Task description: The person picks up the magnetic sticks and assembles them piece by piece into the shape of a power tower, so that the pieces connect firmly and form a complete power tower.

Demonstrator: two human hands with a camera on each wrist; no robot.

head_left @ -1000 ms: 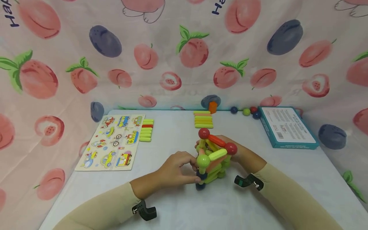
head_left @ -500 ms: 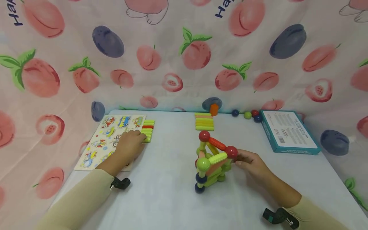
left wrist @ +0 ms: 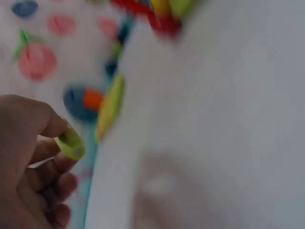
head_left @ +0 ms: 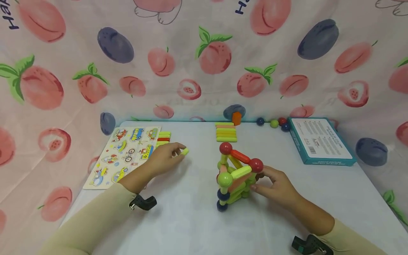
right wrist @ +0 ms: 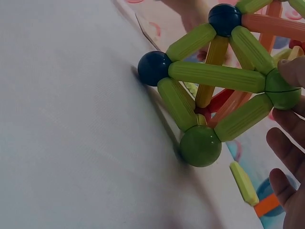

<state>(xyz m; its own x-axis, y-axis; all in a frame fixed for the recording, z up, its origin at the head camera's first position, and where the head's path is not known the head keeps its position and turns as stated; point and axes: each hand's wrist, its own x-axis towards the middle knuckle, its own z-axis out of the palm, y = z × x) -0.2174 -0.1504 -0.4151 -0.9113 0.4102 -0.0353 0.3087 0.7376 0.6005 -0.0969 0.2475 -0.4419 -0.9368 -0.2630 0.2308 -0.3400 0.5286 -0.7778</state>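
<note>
In the head view, my left hand (head_left: 165, 157) pinches a short yellow-green stick (head_left: 185, 151) between thumb and fingertips, above the table just right of the picture board. The left wrist view shows one end of this stick, with a small round spot on it. My right hand (head_left: 277, 186) is at the right side of a structure of balls and sticks (head_left: 241, 172) standing on the table. In the right wrist view, thumb and finger pinch a green ball (right wrist: 282, 90) of it. Red, green and dark blue balls join its sticks; its far side is partly hidden.
A picture board (head_left: 119, 159) lies at left, with several sticks (head_left: 164, 134) along its right edge. More sticks (head_left: 226, 132) lie in a row at the back, near an orange block (head_left: 236, 118). Several loose balls (head_left: 274, 123) sit beside a teal box (head_left: 322, 141).
My left hand left the structure, reached to the sticks beside the board, and came away rightward with one stick. My right hand drew back to the structure's right side and now grips it there.
</note>
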